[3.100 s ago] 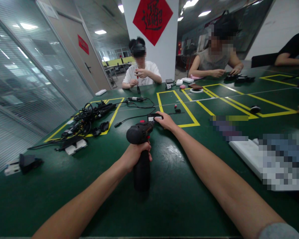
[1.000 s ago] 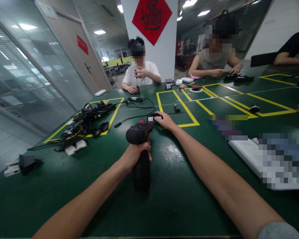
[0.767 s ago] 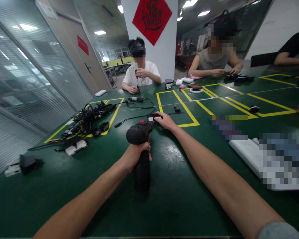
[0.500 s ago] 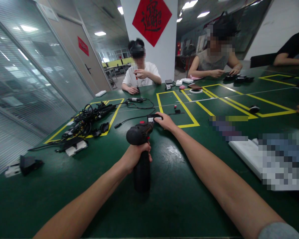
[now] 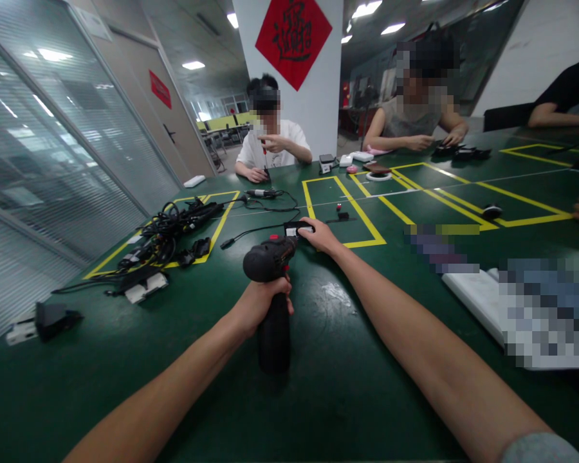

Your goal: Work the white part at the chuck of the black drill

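Pistol-grip power drill (image 5: 265, 262) upright over the green table (image 5: 338, 405), and from my remote seat I see the left hand (image 5: 264, 301) wrapped around its handle (image 5: 275, 341)! Just beyond the drill's nose, the right hand (image 5: 321, 235) grips a small white-faced black box (image 5: 291, 230); whether drill and box touch, I can't make out. Tangled black cables (image 5: 174, 222) lie left of the drill.

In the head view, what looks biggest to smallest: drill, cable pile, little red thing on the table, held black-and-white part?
Drill and cable pile: can't rank; drill is nearer
Black-and-white part
Little red thing
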Demonstrator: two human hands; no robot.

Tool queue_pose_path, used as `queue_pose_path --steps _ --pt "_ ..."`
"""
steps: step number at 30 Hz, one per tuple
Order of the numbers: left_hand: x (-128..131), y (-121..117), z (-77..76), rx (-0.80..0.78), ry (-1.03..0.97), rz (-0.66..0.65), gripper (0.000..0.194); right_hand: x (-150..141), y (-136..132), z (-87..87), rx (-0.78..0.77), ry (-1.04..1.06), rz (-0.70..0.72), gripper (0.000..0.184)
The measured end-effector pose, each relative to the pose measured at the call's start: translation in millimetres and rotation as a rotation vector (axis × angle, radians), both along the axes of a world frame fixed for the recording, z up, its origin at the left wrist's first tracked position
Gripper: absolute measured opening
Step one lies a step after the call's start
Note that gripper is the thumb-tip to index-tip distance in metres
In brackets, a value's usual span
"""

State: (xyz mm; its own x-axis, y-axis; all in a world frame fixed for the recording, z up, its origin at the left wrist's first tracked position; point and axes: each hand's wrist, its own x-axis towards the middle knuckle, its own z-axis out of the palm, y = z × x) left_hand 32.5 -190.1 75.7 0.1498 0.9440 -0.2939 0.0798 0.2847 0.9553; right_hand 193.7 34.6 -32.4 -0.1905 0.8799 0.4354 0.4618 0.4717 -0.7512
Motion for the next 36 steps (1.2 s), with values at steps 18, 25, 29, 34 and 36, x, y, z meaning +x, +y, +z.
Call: queue_pose_path --steps 18,25,29,34,36 --pt "-1.7 0.7 -1.3 0.014 -0.018 0.003 0.017 -0.7 -6.7 4.7 0.011 0.005 -0.009 0.039" --pt "-2.5 0.8 -1.2 -0.016 -0.011 0.011 0.017 -1.0 -8.2 7.3 0.000 0.002 -0.010 0.039" --pt "-1.9 1.2 -2.2 -0.004 -0.007 0.006 0.016 -1.2 -7.1 6.4 0.007 -0.001 -0.007 0.040" --pt "-1.0 0.7 -1.5 0.019 -0.004 -0.004 0.015 -1.8 -5.5 5.7 0.001 -0.022 -0.021 0.041" --pt "-1.2 0.6 -1.6 0.015 -0.005 -0.001 0.015 -2.0 -4.9 5.5 -0.003 -0.028 -0.024 0.041"
